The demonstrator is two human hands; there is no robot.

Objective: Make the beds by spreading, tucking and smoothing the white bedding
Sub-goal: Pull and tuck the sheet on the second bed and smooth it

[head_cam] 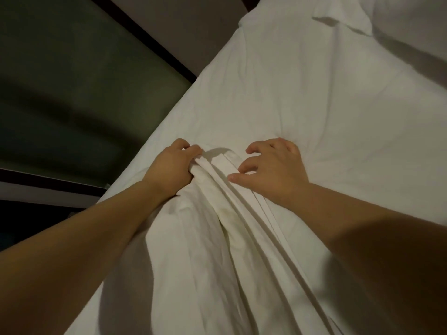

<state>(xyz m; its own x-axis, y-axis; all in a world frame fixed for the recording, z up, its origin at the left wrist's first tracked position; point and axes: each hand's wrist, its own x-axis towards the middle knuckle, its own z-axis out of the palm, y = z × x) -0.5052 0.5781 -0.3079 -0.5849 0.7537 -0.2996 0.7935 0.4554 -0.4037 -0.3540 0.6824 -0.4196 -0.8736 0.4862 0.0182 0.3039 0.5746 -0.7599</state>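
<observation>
A white sheet (227, 213) lies bunched in long folds down the middle of the bed, running from my hands toward me. My left hand (173, 166) grips the top of that bunch, fingers curled round the cloth. Just to the right, my right hand (271, 165) rests on the bedding with its fingers spread and bent, their tips touching the folded edge. Beneath both lies the flat white bedding (302, 97) of the bed. A white pillow (399, 27) sits at the far right corner, with a turned-over flap of cloth beside it.
The bed's left edge (169, 112) runs diagonally from near left to far right. Left of it is dark floor (72, 81) and a dark strip along a grey wall or headboard (154, 39). A pale ledge (36, 187) shows at the left.
</observation>
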